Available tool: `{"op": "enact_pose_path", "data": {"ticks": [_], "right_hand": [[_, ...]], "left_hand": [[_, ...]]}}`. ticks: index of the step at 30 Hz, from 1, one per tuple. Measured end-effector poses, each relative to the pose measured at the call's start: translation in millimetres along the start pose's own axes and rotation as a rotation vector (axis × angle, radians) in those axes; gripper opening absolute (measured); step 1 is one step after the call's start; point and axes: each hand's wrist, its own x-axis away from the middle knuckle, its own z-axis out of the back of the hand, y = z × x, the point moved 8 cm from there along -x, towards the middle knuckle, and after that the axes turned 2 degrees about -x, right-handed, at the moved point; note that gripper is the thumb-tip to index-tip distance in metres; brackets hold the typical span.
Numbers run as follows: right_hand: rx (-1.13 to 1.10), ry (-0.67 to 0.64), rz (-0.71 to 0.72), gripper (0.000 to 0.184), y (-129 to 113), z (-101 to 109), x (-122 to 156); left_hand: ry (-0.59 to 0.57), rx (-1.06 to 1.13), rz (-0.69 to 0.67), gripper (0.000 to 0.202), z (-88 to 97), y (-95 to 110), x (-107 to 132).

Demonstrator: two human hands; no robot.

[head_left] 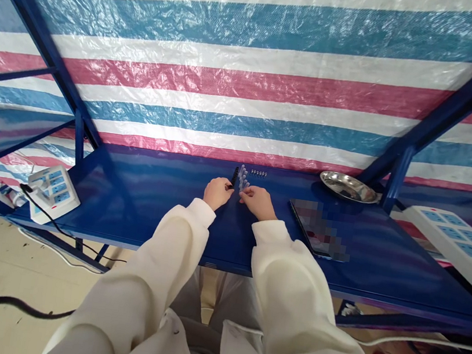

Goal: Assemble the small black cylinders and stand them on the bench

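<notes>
Both my hands rest on a blue metal shelf (149,200), sleeves white. My left hand (217,192) is curled, its fingertips pinched at a small dark piece beside a black strip (235,176). My right hand (259,202) is also curled, fingers pinched near several small pale upright parts (242,178) standing between the two hands. What each pinch holds is too small to name. A short row of tiny dark parts (258,173) lies just behind, untouched.
A round metal dish (347,187) sits at the back right. A dark tablet (319,229) lies flat right of my right hand. White power strips lie at the left (53,192) and right (458,249). Blue frame posts and a striped tarp stand behind.
</notes>
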Motion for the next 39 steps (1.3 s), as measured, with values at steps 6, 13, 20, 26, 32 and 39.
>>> {"op": "enact_pose_path", "data": {"ticks": [6,13,20,26,32,39], "right_hand": [[0.156,0.027,-0.028,0.015,3,-3,0],[0.237,-0.01,-0.035,0.018,2,-7,1],[0.177,-0.054,-0.002,0.023,9,-9,-4],[0.159,-0.063,-0.021,0.027,14,-7,-5],[0.17,-0.059,-0.029,0.029,12,-7,-4],[0.211,-0.055,-0.027,0.026,8,-9,-1]], "left_hand": [[0.01,-0.072,0.017,0.012,-9.4,3,5],[-0.031,-0.188,0.051,0.011,-14.3,3,5],[0.019,-0.24,0.032,0.012,-1.4,3,15],[0.066,-0.402,-0.123,0.03,12.9,17,24],[-0.069,-0.546,-0.256,0.041,-2.5,26,30],[-0.1,-0.57,-0.249,0.037,-9.7,20,28]]}}
